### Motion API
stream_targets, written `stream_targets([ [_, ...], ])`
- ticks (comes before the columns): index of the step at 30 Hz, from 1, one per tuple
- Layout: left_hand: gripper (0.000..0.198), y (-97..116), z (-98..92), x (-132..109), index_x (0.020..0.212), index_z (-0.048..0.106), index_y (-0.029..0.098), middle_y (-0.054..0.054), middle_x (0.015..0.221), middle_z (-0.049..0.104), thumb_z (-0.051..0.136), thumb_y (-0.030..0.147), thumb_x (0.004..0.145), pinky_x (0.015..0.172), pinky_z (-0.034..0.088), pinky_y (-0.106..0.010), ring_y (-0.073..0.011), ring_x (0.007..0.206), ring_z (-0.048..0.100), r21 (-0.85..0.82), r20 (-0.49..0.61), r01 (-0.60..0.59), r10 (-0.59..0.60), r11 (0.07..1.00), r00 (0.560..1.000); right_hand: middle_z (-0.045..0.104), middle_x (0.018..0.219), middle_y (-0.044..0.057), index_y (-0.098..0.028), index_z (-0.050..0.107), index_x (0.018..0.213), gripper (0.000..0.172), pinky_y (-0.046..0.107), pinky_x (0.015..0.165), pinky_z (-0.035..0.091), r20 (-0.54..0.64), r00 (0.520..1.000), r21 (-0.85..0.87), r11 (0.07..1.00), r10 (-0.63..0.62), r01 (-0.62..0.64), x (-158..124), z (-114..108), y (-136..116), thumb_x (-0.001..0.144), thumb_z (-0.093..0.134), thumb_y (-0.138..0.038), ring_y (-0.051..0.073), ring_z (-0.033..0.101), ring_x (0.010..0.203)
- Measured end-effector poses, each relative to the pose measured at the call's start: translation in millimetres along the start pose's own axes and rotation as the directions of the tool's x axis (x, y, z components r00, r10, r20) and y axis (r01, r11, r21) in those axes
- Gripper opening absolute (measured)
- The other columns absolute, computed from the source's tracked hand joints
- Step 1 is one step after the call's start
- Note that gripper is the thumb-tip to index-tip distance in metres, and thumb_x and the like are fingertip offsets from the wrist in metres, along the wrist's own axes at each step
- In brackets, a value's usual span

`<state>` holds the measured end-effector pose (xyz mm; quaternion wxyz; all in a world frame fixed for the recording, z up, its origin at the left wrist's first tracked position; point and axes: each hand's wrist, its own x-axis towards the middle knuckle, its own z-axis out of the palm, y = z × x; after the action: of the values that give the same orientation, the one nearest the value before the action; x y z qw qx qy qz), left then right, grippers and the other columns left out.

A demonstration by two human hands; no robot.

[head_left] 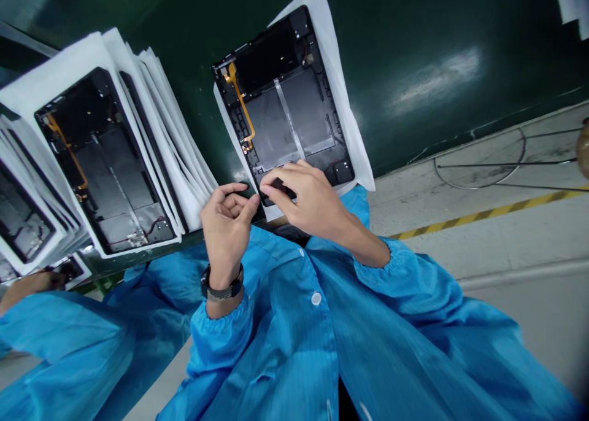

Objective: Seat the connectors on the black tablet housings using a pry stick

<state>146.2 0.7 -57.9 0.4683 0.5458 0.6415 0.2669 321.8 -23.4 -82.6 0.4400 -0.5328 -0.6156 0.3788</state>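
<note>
An opened tablet housing (pixel 317 102) lies on a white foam sheet (pixel 329 34), its black inside facing up. An orange flex cable (pixel 243 105) runs down its left side, and a pale strip (pixel 288 117) crosses the middle. At the near left corner, my right hand (pixel 308 197) reaches over the housing with thumb and forefinger pinched together. Whatever sits between those fingertips is too small to make out. Just left of that corner is my left hand (pixel 230 218), fingers curled and thumb close to the forefinger. Its fingertips are beside the housing's edge; any small thing there is hidden.
On the left stands a stack of similar tablet housings (pixel 119 181) between white foam sheets (pixel 161 108), with another stack (pixel 27 206) beyond. The green table (pixel 414 53) ends at right above a floor with yellow-black tape (pixel 497 212). A co-worker's blue sleeve (pixel 59 323) is at lower left.
</note>
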Motion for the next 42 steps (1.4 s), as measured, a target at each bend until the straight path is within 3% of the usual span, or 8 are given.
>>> stream_targets([
  [24, 0.025, -6.4, 0.1, -1.8, 0.098, 0.069, 0.017, 0.005, 0.064, 0.059, 0.082, 0.032, 0.083, 0.048, 0.036, -0.019, -0.0065, 0.050, 0.048, -0.013, -0.016, -0.025, 0.025, 1.000, 1.000, 0.073, 0.085, 0.002, -0.019, 0.067, 0.090, 0.021, 0.033, 0.084, 0.037, 0.001, 1.000, 0.021, 1.000, 0.001, -0.001, 0.0, 0.1, 1.1, 0.104, 0.052, -0.025, 0.017, 0.059, 0.077],
  [32, 0.014, -10.0, -1.2, -9.0, 0.097, 0.078, 0.019, 0.002, 0.069, 0.063, 0.078, 0.030, 0.089, 0.053, 0.040, -0.021, -0.0083, 0.057, 0.050, 0.047, 0.005, -0.138, 0.138, 0.989, 0.990, 0.073, 0.084, 0.002, -0.019, 0.067, 0.091, 0.020, 0.032, 0.085, 0.039, -0.010, 1.000, 0.045, 0.999, -0.005, 0.005, -1.3, -2.6, -0.4, 0.104, 0.052, -0.024, 0.017, 0.060, 0.078],
  [42, 0.010, -14.1, -1.3, -9.2, 0.094, 0.078, 0.021, -0.001, 0.083, 0.069, 0.074, 0.031, 0.093, 0.064, 0.046, -0.024, -0.0126, 0.071, 0.060, 0.169, 0.028, -0.236, 0.235, 0.957, 0.972, 0.071, 0.087, 0.003, -0.019, 0.065, 0.091, 0.021, 0.032, 0.084, 0.044, -0.060, 0.998, 0.094, 0.996, 0.007, -0.001, -2.4, -2.2, 1.6, 0.105, 0.050, -0.026, 0.018, 0.061, 0.084],
])
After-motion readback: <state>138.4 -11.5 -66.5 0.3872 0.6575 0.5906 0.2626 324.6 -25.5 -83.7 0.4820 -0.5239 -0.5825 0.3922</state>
